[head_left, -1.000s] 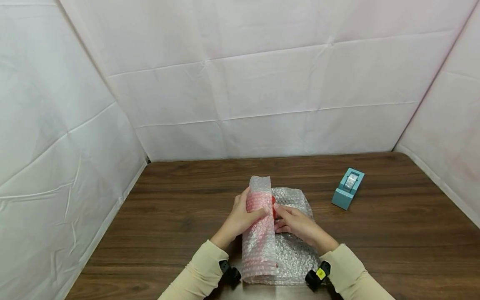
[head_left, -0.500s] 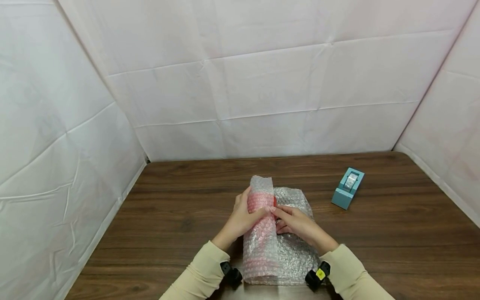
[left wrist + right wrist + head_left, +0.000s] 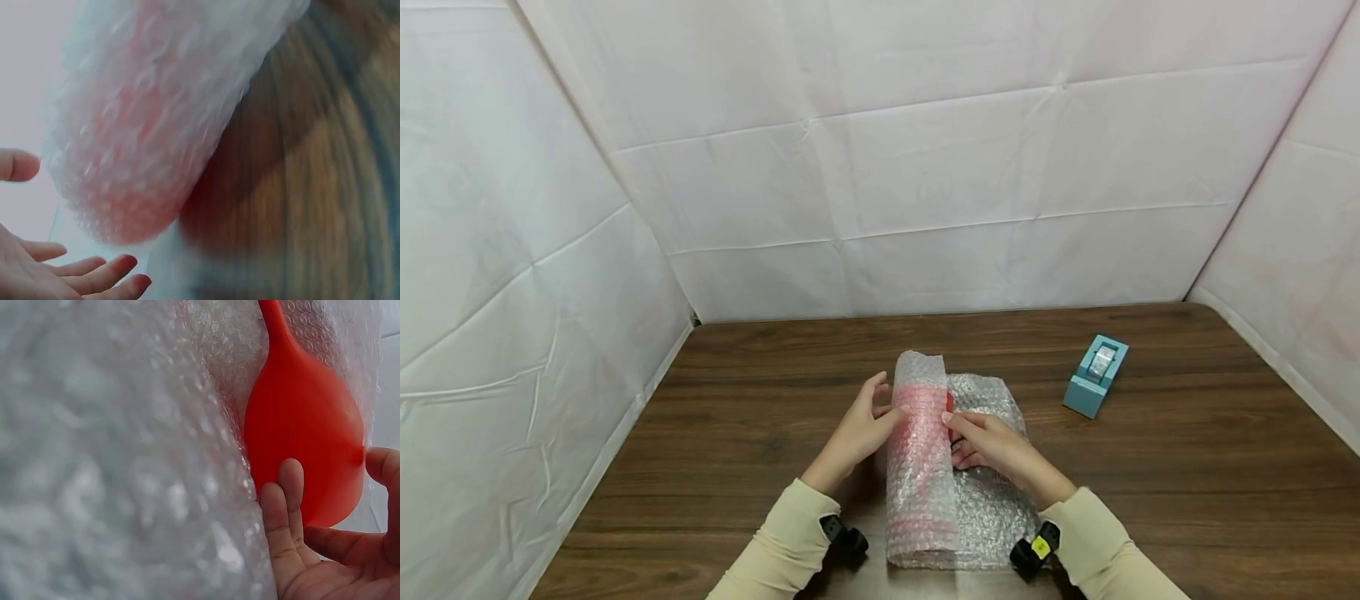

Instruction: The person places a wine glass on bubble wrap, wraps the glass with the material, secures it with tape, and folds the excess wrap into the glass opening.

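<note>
A red, smooth thing shaped like a wine glass (image 3: 306, 431), with a rounded bowl narrowing to a stem, lies in bubble wrap (image 3: 919, 492). In the head view the rolled wrap covers most of it, and a red strip shows at the roll's right edge. My right hand (image 3: 988, 442) holds the bowl there, thumb at the wrap's edge and fingers against the red side. My left hand (image 3: 861, 429) is at the roll's left side with fingers spread. In the left wrist view its thumb and fingers (image 3: 100, 275) stand apart around the roll's rounded end.
More bubble wrap (image 3: 992, 521) lies flat to the right of the roll on the dark wooden table (image 3: 760, 400). A teal tape dispenser (image 3: 1096, 377) stands at the back right. White fabric walls (image 3: 925, 183) enclose the table at the back and sides.
My left hand has let go of the roll and drawn back to the left, its fingers spreading. The wrap's edge has come slightly right over the red thing. My right hand stays nearly in place.
</note>
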The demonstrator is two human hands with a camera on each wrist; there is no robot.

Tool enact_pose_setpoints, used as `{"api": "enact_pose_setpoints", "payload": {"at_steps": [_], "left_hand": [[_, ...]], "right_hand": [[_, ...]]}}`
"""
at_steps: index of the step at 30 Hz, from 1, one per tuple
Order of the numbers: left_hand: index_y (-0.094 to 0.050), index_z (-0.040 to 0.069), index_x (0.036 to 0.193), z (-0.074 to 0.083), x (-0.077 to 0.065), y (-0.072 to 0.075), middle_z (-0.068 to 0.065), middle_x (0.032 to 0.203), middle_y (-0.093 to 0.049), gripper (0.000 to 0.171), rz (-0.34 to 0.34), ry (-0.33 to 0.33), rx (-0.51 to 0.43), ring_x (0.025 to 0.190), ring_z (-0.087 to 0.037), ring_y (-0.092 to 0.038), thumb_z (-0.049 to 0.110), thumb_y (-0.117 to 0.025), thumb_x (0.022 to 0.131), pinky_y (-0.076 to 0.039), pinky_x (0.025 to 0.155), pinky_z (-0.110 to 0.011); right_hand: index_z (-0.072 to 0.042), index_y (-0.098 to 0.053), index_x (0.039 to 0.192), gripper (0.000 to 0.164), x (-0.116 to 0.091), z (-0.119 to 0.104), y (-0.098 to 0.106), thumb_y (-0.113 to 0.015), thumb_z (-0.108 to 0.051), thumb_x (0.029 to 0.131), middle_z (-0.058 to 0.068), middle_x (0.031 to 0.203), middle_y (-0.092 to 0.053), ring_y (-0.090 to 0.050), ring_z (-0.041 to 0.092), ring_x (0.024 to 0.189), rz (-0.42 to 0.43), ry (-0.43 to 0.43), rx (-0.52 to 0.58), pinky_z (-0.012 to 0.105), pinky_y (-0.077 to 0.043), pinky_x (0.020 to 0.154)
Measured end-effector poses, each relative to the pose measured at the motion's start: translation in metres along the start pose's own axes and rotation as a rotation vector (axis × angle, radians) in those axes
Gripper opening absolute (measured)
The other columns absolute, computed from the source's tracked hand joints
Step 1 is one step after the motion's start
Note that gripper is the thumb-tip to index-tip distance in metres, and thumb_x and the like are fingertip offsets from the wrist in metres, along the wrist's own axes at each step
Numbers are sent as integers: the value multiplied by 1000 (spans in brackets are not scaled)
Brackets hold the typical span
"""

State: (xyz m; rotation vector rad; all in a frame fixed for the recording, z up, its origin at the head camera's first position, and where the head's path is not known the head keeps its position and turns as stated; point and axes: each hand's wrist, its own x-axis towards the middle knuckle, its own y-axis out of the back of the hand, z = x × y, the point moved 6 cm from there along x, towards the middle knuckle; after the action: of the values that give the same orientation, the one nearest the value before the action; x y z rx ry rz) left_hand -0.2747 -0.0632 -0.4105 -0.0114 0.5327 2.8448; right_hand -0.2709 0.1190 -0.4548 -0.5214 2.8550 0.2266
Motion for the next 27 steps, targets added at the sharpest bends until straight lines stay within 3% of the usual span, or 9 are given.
{"api": "enact_pose_setpoints", "payload": {"at_steps": [6, 16, 27], "left_hand": [[-25, 5, 150, -8, -1, 0, -21, 147, -37, 75, -62, 8, 10, 123, -39, -52, 26, -64, 89, -47, 96, -51], [-33, 6, 145, -10, 2, -8, -20, 139, -44, 72, -41, 17, -16, 107, -31, -60, 30, -65, 86, -51, 88, -43], [-33, 7, 145, -4, 0, -12, -19, 140, -44, 75, -31, 31, 44, 124, -36, -48, 37, -64, 84, -46, 95, -51]], "right_hand": [[11, -44, 131, 61, 1, 2, 0, -49, -39, 98, 7, 96, -58, -62, 11, 71, 7, -8, -4, 30, -55, 71], [12, -45, 127, 52, -2, 0, 4, -45, -32, 100, 10, 98, -55, -59, 11, 70, 28, -15, -14, 27, -54, 69], [13, -49, 122, 48, -3, -2, 8, -42, -29, 101, 7, 95, -56, -57, 9, 71, 8, 5, -26, 25, -54, 69]]}}
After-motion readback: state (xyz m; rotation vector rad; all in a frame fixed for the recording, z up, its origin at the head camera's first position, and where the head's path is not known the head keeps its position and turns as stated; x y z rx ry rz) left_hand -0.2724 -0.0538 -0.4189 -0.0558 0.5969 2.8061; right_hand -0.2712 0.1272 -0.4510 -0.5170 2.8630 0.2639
